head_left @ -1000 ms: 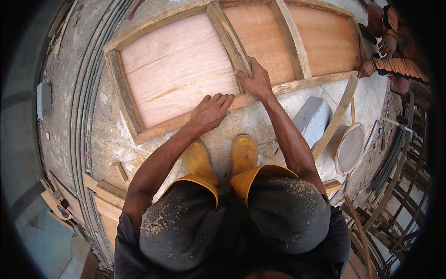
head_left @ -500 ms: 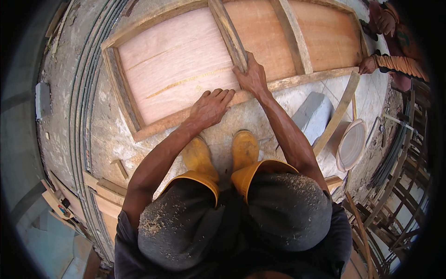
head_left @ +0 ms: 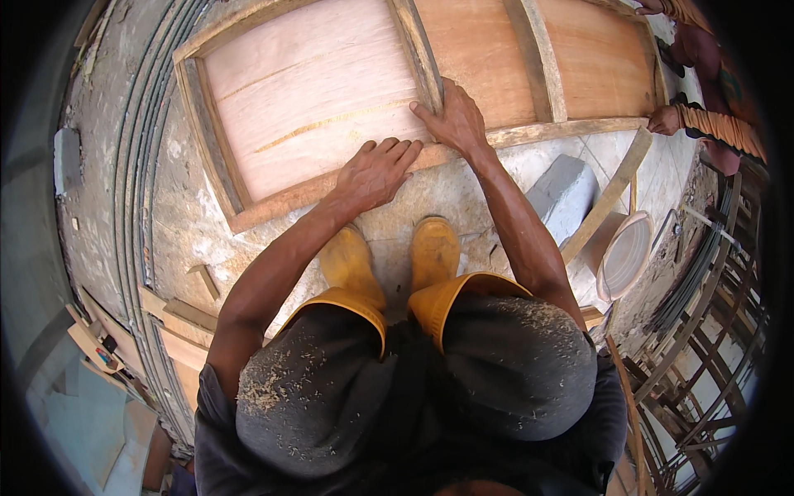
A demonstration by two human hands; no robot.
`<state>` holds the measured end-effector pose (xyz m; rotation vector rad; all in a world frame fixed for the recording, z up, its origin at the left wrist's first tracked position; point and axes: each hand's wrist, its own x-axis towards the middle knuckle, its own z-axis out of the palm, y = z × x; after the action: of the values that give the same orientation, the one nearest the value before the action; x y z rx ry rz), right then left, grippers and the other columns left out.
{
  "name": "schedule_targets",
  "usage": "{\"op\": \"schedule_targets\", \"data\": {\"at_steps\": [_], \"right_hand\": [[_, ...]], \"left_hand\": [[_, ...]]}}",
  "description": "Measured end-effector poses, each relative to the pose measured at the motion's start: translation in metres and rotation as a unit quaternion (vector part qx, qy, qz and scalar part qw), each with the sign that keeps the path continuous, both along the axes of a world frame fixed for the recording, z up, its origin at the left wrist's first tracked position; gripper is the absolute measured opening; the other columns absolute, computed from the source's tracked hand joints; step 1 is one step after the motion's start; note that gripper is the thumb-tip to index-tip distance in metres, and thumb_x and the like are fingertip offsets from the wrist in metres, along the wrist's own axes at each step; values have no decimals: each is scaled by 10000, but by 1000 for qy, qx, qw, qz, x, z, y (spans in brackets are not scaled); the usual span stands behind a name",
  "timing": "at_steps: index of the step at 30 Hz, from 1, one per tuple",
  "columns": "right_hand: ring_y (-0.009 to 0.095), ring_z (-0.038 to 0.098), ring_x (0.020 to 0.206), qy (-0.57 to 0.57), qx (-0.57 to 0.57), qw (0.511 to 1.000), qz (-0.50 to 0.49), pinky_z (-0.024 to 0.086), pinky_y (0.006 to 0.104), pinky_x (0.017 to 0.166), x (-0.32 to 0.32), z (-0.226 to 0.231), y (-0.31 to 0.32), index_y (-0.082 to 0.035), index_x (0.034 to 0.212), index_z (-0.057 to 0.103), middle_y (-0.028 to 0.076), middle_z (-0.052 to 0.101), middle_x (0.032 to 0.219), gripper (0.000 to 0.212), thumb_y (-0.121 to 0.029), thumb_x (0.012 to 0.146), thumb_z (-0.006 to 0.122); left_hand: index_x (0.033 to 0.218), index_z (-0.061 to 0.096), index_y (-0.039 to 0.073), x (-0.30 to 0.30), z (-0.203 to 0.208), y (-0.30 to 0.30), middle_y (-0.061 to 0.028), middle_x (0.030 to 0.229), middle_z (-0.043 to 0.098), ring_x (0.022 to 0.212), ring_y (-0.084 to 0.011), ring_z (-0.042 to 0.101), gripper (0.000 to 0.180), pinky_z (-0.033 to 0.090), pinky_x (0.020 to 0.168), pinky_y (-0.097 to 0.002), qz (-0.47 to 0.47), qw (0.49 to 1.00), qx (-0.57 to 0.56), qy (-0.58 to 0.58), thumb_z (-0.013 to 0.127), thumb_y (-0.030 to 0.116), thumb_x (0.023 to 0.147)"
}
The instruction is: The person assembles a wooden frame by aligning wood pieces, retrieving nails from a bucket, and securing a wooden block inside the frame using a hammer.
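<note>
A long wooden frame with plywood panels point(head_left: 310, 99) lies before my boots, split by crossbars point(head_left: 538, 62). My left hand point(head_left: 376, 174) rests on its near rail point(head_left: 289, 203), fingers stretched across the wood and slightly apart. Just to the right, my right hand point(head_left: 456, 122) grips the near end of a crossbar point(head_left: 418, 54), with the thumb on its left side and the fingers on its right. At the frame's right end, another person's hand point(head_left: 664, 121) touches the near corner. That person's other hand point(head_left: 651, 7) is by the far corner, partly cut off.
Yellow boots point(head_left: 434, 248) stand close to the near rail. On the right are a grey block point(head_left: 562, 194), a leaning wooden strip point(head_left: 608, 194) and a bucket point(head_left: 622, 256). Long bars point(head_left: 132, 157) run along the left. Timber scraps point(head_left: 186, 322) lie at lower left.
The whole view has shifted slightly. The other person's far hand has moved up toward the frame's far right corner. My hands keep their places on the wood.
</note>
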<state>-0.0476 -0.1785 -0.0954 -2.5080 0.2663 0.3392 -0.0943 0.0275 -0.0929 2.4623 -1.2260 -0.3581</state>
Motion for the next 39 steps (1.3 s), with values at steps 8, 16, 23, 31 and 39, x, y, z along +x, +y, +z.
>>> {"op": "schedule_targets", "data": {"at_steps": [8,16,23,31,39], "right_hand": [[425,627,1112,35,-31,999,3,522,509,922,-5,5,6,-47,1385,499,250,594,1215,691,-440,851,694],[427,642,1045,33,-88,996,11,525,516,893,-6,8,8,-17,1366,487,247,587,1171,674,-437,874,678],[445,639,1056,64,-83,994,18,524,531,895,-4,4,13,-6,1299,429,269,584,1169,611,-411,895,644],[456,657,1028,66,-85,994,-1,533,526,892,-7,7,16,43,1483,259,321,585,1179,809,-377,894,622],[460,667,1012,46,-99,994,-4,536,528,880,-8,-5,16,22,1572,143,348,588,1200,894,-471,947,550]], "left_hand": [[1393,491,39,-1,1,0,-99,1214,614,1163,-248,573,518,476,944,-399,8,1000,-12,10,641,245,942],[1401,487,35,1,1,0,-84,1177,626,1131,-232,582,526,484,910,-406,4,999,-34,-5,640,253,947],[1414,478,36,1,3,-1,-92,1189,628,1137,-231,586,545,488,912,-393,3,1000,-11,16,644,259,946],[1418,471,30,1,3,-1,-101,1211,621,1149,-240,589,547,491,932,-395,3,1000,-4,18,642,261,952],[1410,478,18,0,0,-2,-117,1214,632,1143,-245,592,555,490,916,-402,6,1000,-5,23,656,247,936]]}}
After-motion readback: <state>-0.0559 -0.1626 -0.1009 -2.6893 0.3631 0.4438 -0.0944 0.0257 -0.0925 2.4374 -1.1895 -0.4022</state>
